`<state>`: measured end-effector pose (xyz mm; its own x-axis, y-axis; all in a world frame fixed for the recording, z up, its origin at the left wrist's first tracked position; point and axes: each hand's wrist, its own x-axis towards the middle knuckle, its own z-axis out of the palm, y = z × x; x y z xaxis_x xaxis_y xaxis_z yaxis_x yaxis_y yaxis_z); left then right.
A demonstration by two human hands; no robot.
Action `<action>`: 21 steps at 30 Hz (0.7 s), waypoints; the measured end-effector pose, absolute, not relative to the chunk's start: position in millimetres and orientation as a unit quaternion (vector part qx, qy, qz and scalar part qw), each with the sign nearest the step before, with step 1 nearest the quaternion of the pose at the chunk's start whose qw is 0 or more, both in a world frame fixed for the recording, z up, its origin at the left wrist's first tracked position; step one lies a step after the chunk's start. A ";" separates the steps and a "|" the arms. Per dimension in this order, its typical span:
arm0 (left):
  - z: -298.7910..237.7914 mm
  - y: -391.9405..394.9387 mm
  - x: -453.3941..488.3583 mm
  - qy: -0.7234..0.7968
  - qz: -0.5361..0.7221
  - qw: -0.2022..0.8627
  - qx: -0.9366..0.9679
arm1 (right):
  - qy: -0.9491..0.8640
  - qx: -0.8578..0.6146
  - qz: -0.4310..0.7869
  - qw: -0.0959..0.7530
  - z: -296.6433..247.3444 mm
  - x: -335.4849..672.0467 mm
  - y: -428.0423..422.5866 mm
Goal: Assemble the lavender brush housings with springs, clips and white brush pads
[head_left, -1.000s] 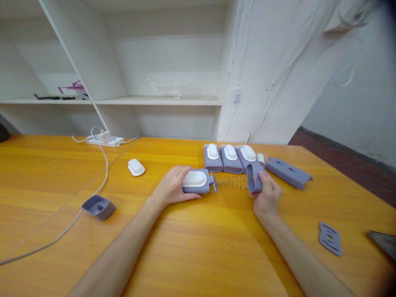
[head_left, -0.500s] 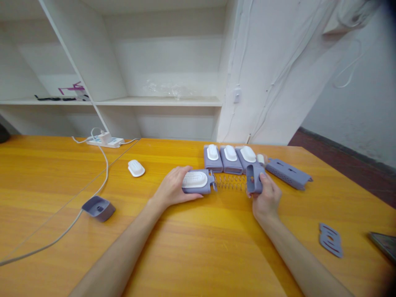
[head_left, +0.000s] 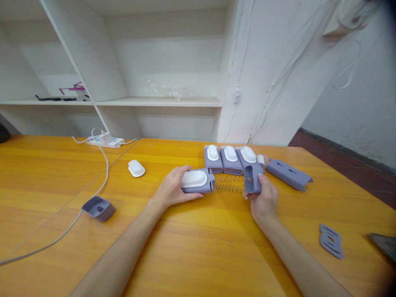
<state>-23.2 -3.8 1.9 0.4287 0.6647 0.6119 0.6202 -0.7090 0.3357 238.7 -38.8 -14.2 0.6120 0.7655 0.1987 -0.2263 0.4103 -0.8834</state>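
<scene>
My left hand (head_left: 171,186) is closed round a grey-purple plastic housing (head_left: 198,189) with a white ridged oval pad (head_left: 194,178) on its upper face. Two thin coil springs (head_left: 229,183) stretch out from the housing's right end, side by side. At their other end, my right hand (head_left: 264,198) grips a grey-purple hollow end cap (head_left: 252,179), its opening turned toward the springs. The springs reach the cap's opening, but I cannot tell whether they sit inside it. Behind stand three similar housings (head_left: 231,165) in a row, each with a white pad on top.
A long grey-purple cover (head_left: 289,174) and a small white cylinder (head_left: 260,159) lie at the right. Nearer is a flat slotted plate (head_left: 331,241). Leftward are a loose white pad (head_left: 136,168), another hollow cap (head_left: 99,208), a cable (head_left: 107,165) and a power strip (head_left: 113,142).
My right hand has shifted slightly left with the end cap, which has turned a little. The gap between cap and housing is a bit smaller. My left hand has barely moved.
</scene>
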 end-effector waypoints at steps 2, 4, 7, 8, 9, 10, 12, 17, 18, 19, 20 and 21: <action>1.7 -3.9 -23.2 0.381 0.377 0.030 0.844 | -0.315 -0.471 0.303 0.766 -14.0 238.6 -39.7; 1.4 -4.0 -23.0 0.376 0.377 0.025 0.846 | -0.328 -0.501 0.288 0.748 -12.6 237.9 -41.2; 1.0 -4.3 -21.6 0.358 0.370 0.012 0.857 | -0.365 -0.526 0.275 0.717 -9.8 235.2 -44.5; 0.9 -4.5 -20.9 0.351 0.368 0.007 0.861 | -0.380 -0.530 0.273 0.708 -8.9 233.9 -45.8; 1.0 -4.8 -20.2 0.346 0.366 0.002 0.864 | -0.394 -0.531 0.272 0.699 -8.2 232.4 -47.1; 1.1 -5.2 -19.5 0.342 0.365 -0.002 0.866 | -0.407 -0.531 0.273 0.691 -7.7 230.9 -48.3; 1.7 -6.3 -18.1 0.337 0.366 -0.008 0.867 | -0.431 -0.531 0.278 0.675 -7.2 227.7 -50.8; 5.0 -10.1 -14.4 0.312 0.369 -0.015 0.875 | -0.480 -0.538 0.308 0.621 -9.2 220.9 -54.2; 5.5 -10.9 -13.3 0.306 0.371 -0.018 0.877 | -0.487 -0.539 0.317 0.610 -10.2 219.6 -54.3; 5.8 -11.7 -12.0 0.300 0.373 -0.021 0.878 | -0.493 -0.538 0.327 0.600 -11.3 218.2 -54.3; 6.0 -12.5 -10.5 0.294 0.374 -0.025 0.879 | -0.499 -0.535 0.337 0.593 -12.5 216.8 -54.3; 6.0 -13.3 -8.9 0.287 0.375 -0.030 0.881 | -0.506 -0.529 0.346 0.587 -13.6 215.4 -54.3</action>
<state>-8.9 -13.3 6.0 0.5546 0.4829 0.6776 0.5279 -0.8337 0.1620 215.4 -54.3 -13.6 0.2487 0.9418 0.2263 0.1290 0.1993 -0.9714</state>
